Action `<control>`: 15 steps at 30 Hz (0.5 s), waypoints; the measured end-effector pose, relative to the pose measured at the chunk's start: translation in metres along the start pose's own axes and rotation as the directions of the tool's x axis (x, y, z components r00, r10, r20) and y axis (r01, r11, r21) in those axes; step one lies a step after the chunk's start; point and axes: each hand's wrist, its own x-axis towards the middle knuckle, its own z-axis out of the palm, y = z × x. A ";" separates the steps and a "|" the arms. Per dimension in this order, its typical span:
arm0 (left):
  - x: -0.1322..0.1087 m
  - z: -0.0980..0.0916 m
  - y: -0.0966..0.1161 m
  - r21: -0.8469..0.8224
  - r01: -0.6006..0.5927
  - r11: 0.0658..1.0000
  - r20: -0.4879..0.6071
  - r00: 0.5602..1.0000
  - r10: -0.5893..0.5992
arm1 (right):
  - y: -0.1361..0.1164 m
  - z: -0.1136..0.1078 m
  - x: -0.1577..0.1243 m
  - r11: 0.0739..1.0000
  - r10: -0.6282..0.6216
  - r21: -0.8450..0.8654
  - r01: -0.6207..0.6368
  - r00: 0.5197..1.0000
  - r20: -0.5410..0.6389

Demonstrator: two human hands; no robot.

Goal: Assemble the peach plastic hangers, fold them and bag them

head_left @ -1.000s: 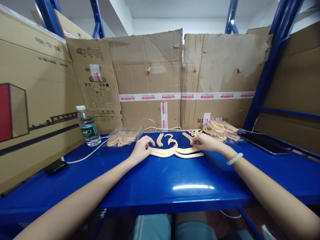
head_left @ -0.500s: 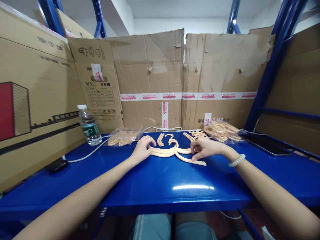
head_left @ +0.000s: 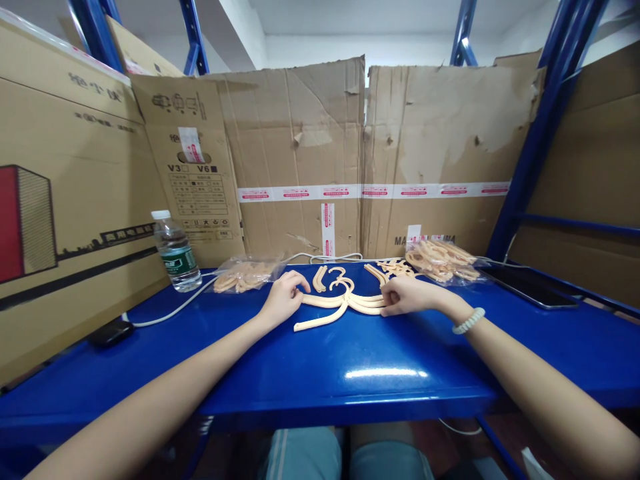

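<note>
Near shelf (head_left: 350, 380) is found open; far edge is blocked by cartons (head_left: 300, 153), left by bottle (head_left: 175, 253), right by tablet (head_left: 530, 283).

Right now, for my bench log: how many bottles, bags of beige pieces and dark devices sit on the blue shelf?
Water bottle: 1
Bags of beige pieces: 2
Dark devices (phone, tablet): 2
Total: 5

Blue shelf (head_left: 320, 373): beige strips (head_left: 345, 303), left bag (head_left: 245, 275), right bag (head_left: 440, 260), bottle (head_left: 176, 257), phone (head_left: 111, 332), tablet (head_left: 533, 285).
</note>
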 end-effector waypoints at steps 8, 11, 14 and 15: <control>-0.001 -0.007 0.026 -0.065 -0.203 0.977 0.304 0.928 0.213 | 0.004 0.001 0.001 1.000 -0.001 -0.013 0.001 1.000 -0.018; 0.000 -0.009 0.024 -0.042 -0.231 0.972 0.345 0.910 0.231 | 0.007 0.000 0.003 1.000 0.008 -0.012 -0.008 0.999 -0.034; 0.001 -0.010 0.017 0.011 -0.223 0.975 0.316 0.925 0.208 | 0.011 0.001 0.004 1.000 0.024 -0.010 -0.024 0.998 -0.059; 0.001 -0.010 0.015 0.026 -0.218 0.976 0.305 0.931 0.199 | 0.012 0.002 0.005 0.999 0.032 -0.011 -0.033 0.997 -0.071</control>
